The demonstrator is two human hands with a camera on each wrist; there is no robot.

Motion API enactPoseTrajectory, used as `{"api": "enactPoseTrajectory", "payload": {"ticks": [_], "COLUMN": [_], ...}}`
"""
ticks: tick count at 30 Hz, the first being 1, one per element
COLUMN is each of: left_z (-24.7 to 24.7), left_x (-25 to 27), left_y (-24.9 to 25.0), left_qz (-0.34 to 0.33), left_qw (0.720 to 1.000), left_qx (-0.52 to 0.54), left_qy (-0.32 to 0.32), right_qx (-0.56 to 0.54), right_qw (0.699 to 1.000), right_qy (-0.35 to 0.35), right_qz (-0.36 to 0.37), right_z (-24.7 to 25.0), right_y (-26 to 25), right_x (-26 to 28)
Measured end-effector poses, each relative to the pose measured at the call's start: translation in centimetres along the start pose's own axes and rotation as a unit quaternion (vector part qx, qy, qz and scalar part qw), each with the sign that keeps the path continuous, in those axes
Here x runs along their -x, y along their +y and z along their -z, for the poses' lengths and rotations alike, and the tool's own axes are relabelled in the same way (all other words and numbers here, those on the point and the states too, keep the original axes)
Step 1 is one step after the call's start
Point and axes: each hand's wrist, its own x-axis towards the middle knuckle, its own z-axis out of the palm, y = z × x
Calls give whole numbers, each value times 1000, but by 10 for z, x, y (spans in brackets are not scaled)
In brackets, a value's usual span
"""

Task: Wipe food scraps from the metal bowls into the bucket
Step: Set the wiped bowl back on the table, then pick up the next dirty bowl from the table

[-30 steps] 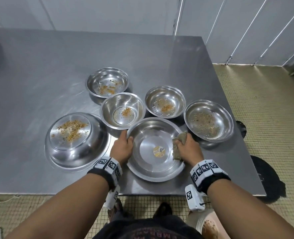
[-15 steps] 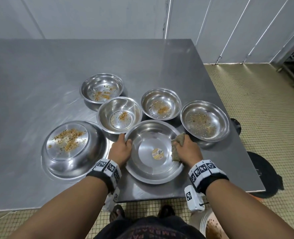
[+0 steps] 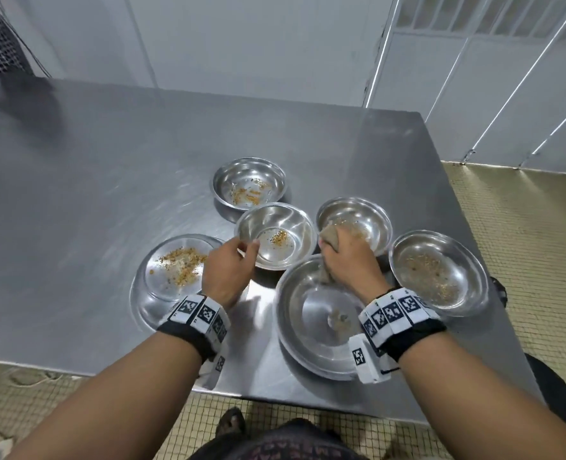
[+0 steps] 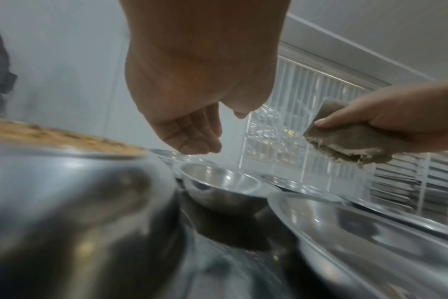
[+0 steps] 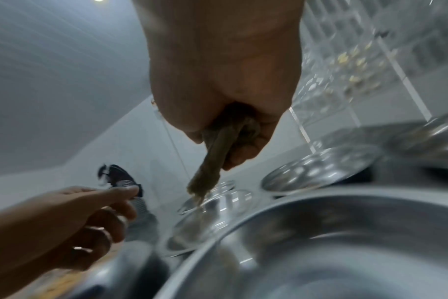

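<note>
Left hand [image 3: 228, 272] reaches over the middle bowl [image 3: 276, 235], fingers loosely curled, empty, near its rim. Right hand [image 3: 348, 257] clutches a rag [image 3: 328, 239] above the wiped big bowl [image 3: 311, 327]; no bucket shows. Left wrist view: fingers [image 4: 192, 139] hang just above the rim, apart from it. Right wrist view: rag [image 5: 212, 159] dangles limp. Thin steel looks light, slippery; likely best pinched at the rim.

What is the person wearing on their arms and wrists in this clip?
Both forearms are bare, with no sleeves. The left hand and right hand are ungloved. Each wrist carries a black band topped by a strip of white square tags printed with black patterns, and a small white block with another such tag hangs below.
</note>
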Motion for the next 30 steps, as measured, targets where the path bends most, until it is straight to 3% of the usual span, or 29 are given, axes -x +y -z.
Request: {"api": "enactPoseTrajectory", "payload": {"ticks": [6,9,14,19,22,30], "left_z": [79,109,122,115,115,110], "left_x": [-8,-8,-14,-28,-39,-53], "left_y": [-70,-108,-163,-199,-204,-204], "left_qz": [61,120,207,240,230,280], "left_qw": [988,979,972,968,971,950], "left_qx": [29,27,51,68,70,130], "left_qy": [139,164,99,1,-18,-44], "right_qx": [-56,-75,-37,-36,-57,-58], "right_qw": [992,985,983,979,980,977], "right_qy": [-106,-158,-175,-157,-133,-105], "right_qz": [26,2,-46,-121,-139,-174], "right_z": [-77,-113,-160,-179,-186,-192], "right_y": [-64,-83,-84,-84,-86,-92], "right_x": [-8,-5,-1,0,-1,4]}}
